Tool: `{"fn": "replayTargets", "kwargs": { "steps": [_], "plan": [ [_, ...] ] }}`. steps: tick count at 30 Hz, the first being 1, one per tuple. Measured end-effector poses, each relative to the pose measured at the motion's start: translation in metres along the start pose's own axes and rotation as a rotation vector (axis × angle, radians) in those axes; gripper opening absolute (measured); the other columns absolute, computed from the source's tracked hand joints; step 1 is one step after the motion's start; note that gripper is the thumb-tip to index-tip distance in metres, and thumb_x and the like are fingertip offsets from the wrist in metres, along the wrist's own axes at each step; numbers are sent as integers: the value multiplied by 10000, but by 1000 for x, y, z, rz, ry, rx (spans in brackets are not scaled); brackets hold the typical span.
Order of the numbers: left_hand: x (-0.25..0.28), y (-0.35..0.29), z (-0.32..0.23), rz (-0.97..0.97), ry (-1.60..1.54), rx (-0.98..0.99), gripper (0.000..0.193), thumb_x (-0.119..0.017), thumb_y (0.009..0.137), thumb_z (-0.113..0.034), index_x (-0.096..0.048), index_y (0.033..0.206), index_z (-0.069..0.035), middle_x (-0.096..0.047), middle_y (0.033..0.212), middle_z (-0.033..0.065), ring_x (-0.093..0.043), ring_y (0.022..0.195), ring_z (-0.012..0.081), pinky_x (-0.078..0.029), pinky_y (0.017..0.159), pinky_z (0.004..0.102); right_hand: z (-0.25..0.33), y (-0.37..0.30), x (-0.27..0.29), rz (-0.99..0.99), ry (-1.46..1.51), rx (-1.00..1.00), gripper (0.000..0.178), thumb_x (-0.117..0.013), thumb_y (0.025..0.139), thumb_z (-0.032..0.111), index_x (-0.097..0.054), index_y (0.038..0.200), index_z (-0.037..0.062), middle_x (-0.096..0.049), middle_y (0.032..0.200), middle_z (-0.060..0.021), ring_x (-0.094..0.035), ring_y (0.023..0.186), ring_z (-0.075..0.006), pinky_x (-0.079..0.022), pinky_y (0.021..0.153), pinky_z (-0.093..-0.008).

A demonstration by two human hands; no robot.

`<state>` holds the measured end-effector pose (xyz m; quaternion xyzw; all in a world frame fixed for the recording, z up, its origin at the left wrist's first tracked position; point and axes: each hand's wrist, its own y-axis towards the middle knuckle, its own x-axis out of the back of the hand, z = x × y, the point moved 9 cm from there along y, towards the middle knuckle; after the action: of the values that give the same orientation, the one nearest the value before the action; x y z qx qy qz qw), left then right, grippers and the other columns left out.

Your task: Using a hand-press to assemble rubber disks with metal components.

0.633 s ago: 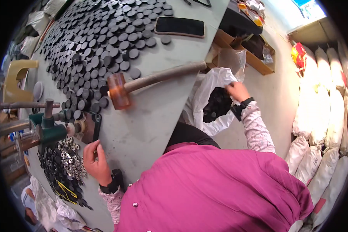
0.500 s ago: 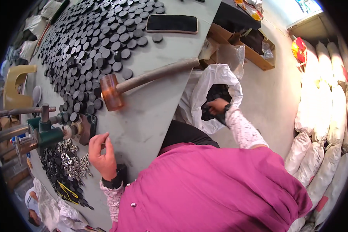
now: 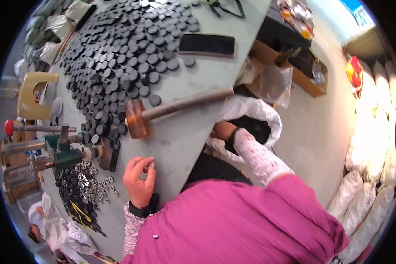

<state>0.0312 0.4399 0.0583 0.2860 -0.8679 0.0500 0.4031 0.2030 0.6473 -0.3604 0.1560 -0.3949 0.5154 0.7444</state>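
My left hand [image 3: 139, 179] is above the table in front of the green vise-like tool, thumb and fingertips pinched together. Something small and dark may show at the pinch, but I cannot make it out. My right hand [image 3: 225, 130] is at the table's edge, over the left side of an open white sack [image 3: 275, 123]; its fingers are hidden. Dark pieces [image 3: 252, 128] lie inside that sack. A mallet [image 3: 137, 119] with an amber head and wooden handle rests on the table. Many black round discs [image 3: 132, 57] spread behind it.
The green clamping tool [image 3: 64, 147] with a red knob stands at left. Small metal rings [image 3: 90, 182] lie next to black parts [image 3: 69, 196]. A phone [image 3: 207, 44] is on the far table. A cardboard box [image 3: 310, 81] and long white sacks [image 3: 369, 145] are on the floor.
My right hand has come out of the sack's middle toward its left rim and the table edge. My left hand's fingers have drawn closer together. The whole view has shifted slightly.
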Motion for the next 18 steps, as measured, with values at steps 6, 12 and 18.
{"fn": "replayTargets", "kwargs": {
  "steps": [6,12,18],
  "plan": [
    [1,51,-30,-104,59,-209,263,-764,800,32,-752,1057,-28,-690,1022,107,-676,915,285,-562,817,369,90,-79,348,-387,137,-197,228,-709,913,209,-744,905,-16,-732,788,-166,-718,723,-286,-546,678,-391],
    [-50,111,-84,42,356,-403,609,-845,747,-184,-640,1303,-43,-596,1324,149,-536,1300,351,-418,1119,475,159,-5,453,-741,-206,218,732,-848,820,347,-564,1406,12,-610,1376,-215,-553,1307,-390,-431,1122,-450],
    [-87,114,-59,267,333,-431,541,-837,766,-191,-650,1258,-66,-617,1082,88,-590,1083,297,-504,939,401,128,42,440,-492,-162,202,806,-872,766,334,-552,1432,11,-636,1293,-223,-594,1215,-385,-462,1087,-439]
  ]
}}
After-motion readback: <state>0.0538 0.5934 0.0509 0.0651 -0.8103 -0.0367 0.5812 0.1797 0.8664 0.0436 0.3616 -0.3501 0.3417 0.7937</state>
